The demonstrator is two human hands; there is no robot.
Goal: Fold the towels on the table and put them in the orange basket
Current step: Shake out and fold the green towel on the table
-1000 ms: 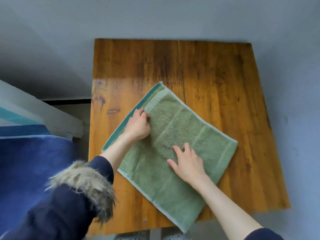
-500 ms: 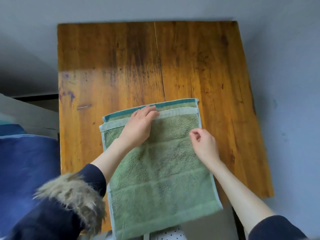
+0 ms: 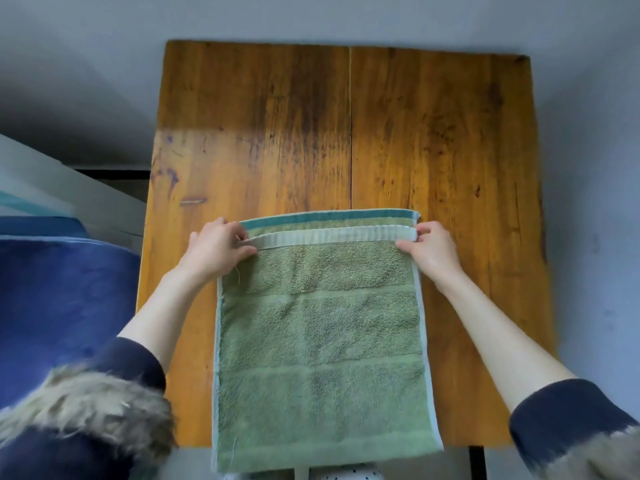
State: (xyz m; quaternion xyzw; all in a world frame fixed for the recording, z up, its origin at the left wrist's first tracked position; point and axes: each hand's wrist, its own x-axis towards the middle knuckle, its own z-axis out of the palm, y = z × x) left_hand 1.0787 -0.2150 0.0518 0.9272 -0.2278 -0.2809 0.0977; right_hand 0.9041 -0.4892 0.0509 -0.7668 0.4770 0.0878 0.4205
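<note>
A green towel (image 3: 322, 341), folded double, lies square on the wooden table (image 3: 277, 133), its near end hanging over the front edge. A pale band and a teal stripe run along its far edge. My left hand (image 3: 216, 249) pinches the far left corner of the top layer. My right hand (image 3: 429, 249) pinches the far right corner. No orange basket is in view.
A blue padded surface (image 3: 59, 306) and a white rail (image 3: 69, 188) stand to the left of the table. Grey floor surrounds the table, and a dark table leg (image 3: 477, 462) shows at the near right.
The towel has turned from slanted to square with the table. Both hands left its top surface, went out to the far corners and took hold of them.
</note>
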